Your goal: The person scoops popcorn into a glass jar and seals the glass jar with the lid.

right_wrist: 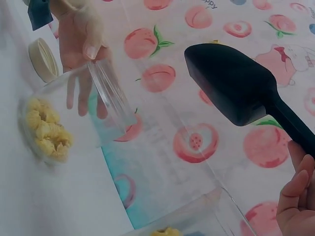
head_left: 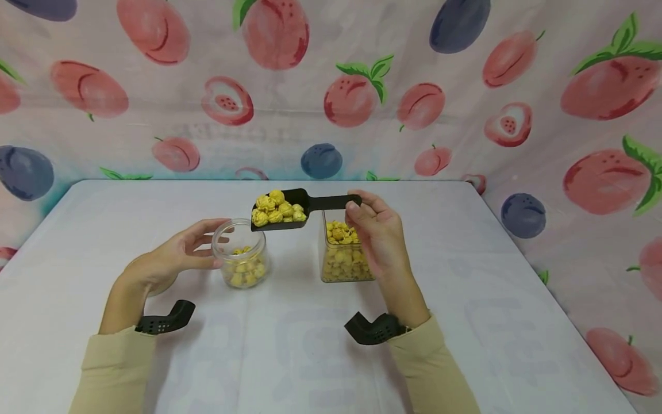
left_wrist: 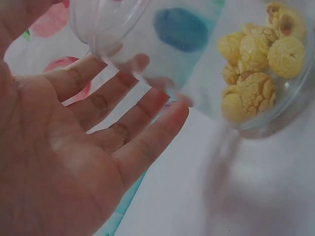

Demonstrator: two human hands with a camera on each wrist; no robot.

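We see bright, even, soft light in the head view; faint shadows lie under the forearms toward 6 o'clock; the edges bow slightly. Both wrist views are washed out; the round jar [left_wrist: 206, 59] blurs close up.

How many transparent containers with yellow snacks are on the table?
2. A round jar stands at the left hand, whose fingers touch its side. A square container stands behind the right hand. None other shows.

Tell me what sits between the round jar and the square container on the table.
Head view: bare tablecloth between round jar and square container; above the gap, the right hand holds the loaded black scoop.
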